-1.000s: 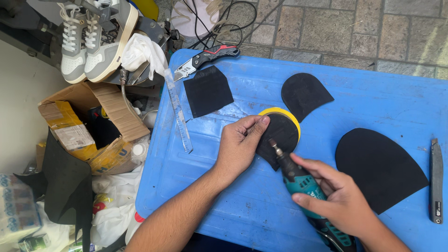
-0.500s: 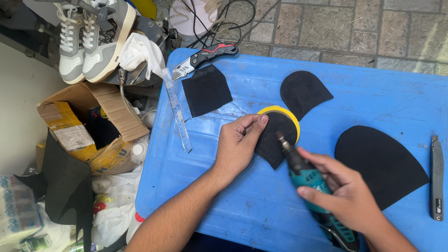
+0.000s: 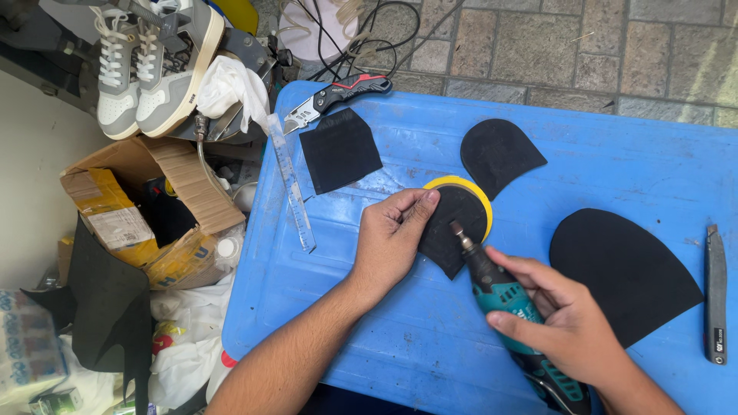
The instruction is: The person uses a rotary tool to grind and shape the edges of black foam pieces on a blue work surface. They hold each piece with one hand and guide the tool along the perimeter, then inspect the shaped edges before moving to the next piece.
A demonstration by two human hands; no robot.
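My left hand presses a small black rubber piece flat on a yellow round can lid on the blue plastic surface. My right hand grips a teal and black rotary tool; its small grinding tip touches the top of the black piece near the left fingers. Both forearms come in from the bottom edge.
Two more black rubber pieces and a black square sheet lie on the blue surface. A utility knife, a clear ruler and a blade tool lie near its edges. A cardboard box and sneakers are at the left.
The rotary tool's tip has shifted slightly across the black piece, and my right hand has slid a little down and right. My left hand keeps holding the piece.
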